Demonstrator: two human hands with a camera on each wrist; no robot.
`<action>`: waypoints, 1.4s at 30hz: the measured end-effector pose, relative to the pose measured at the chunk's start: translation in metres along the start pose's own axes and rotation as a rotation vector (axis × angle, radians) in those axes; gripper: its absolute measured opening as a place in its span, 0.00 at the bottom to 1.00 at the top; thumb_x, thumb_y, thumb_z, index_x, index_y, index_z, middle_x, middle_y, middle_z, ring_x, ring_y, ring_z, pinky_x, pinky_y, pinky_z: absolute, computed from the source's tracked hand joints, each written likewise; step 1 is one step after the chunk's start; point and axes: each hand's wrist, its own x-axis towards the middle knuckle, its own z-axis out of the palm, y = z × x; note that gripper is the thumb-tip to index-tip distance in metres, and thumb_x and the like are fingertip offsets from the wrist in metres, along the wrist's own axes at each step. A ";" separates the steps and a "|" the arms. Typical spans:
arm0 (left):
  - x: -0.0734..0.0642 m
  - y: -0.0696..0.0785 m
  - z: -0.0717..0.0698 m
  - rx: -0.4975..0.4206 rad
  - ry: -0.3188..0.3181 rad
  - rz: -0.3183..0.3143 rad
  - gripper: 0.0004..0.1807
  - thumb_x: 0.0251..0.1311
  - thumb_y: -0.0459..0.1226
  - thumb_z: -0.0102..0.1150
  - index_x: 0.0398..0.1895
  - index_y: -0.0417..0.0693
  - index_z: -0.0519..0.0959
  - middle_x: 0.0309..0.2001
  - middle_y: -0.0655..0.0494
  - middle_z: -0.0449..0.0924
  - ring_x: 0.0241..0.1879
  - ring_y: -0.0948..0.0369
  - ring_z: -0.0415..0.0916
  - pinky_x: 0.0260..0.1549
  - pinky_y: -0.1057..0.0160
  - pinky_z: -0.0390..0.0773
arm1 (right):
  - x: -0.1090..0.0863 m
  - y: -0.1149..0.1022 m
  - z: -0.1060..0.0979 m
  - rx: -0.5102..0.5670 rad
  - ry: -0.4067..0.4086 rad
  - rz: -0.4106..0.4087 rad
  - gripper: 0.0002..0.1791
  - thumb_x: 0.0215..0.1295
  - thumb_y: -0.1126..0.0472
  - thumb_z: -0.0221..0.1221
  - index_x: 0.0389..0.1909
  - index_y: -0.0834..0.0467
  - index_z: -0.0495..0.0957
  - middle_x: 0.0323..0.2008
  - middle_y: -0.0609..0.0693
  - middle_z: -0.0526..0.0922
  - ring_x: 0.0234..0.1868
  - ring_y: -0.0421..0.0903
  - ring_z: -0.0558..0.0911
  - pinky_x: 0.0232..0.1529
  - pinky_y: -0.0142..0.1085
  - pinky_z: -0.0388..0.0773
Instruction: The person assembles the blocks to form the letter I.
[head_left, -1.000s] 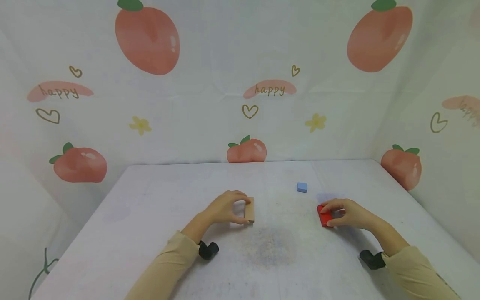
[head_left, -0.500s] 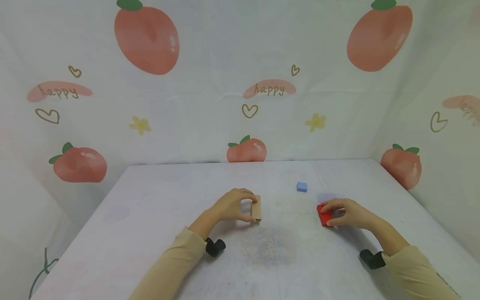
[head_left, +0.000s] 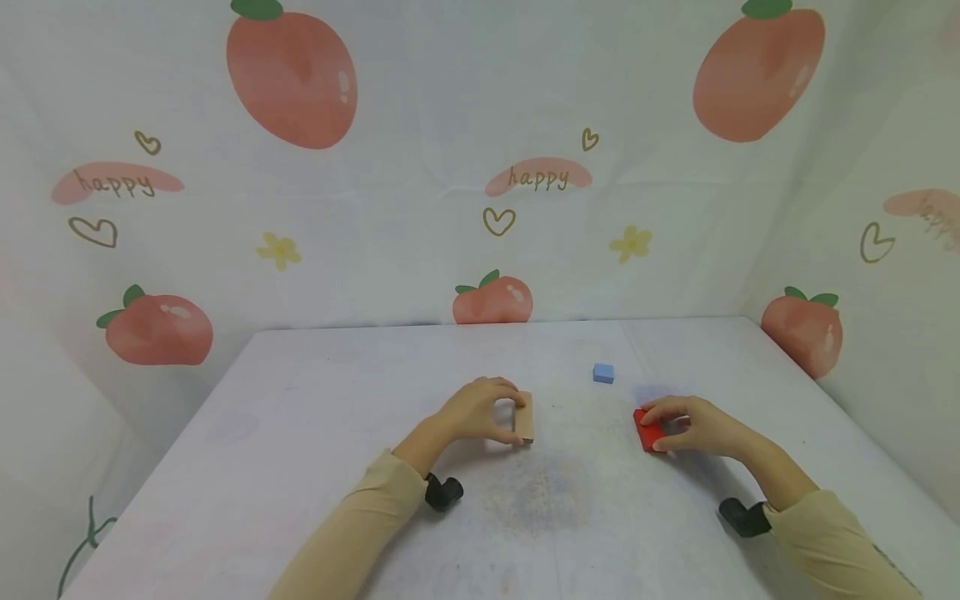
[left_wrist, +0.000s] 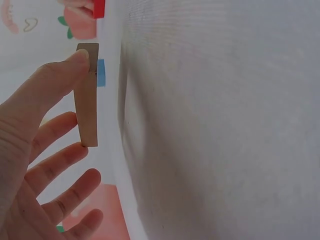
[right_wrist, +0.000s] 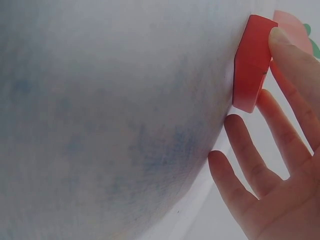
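Observation:
In the head view my left hand (head_left: 480, 410) pinches a flat tan wooden block (head_left: 526, 418) by its two ends, thumb at the near end and fingers at the far one. The left wrist view shows the block's narrow side (left_wrist: 87, 110) held above the table, its shadow apart from it. My right hand (head_left: 696, 427) pinches a red block (head_left: 647, 432) at the right of the table, thumb on its near end. Seen from the right wrist, the red block (right_wrist: 251, 62) sits close against the tabletop, with the other fingers spread beside it.
A small blue block (head_left: 603, 373) lies farther back, between the two hands. The white table (head_left: 315, 467) ends at a back wall cloth (head_left: 420, 250) printed with peaches. Black wrist cameras hang under both wrists, the left one (head_left: 444, 493) near the tabletop.
My left hand has moved to the right with the tan block, nearer the table's middle. The right hand and the red block have stayed in place.

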 end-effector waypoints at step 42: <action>0.014 0.018 0.007 0.052 -0.102 -0.161 0.26 0.41 0.51 0.72 0.45 0.53 0.81 0.52 0.58 0.79 0.53 0.57 0.74 0.53 0.58 0.73 | 0.001 0.003 0.000 -0.007 0.001 0.009 0.19 0.53 0.60 0.66 0.46 0.61 0.79 0.53 0.66 0.75 0.53 0.62 0.72 0.50 0.52 0.76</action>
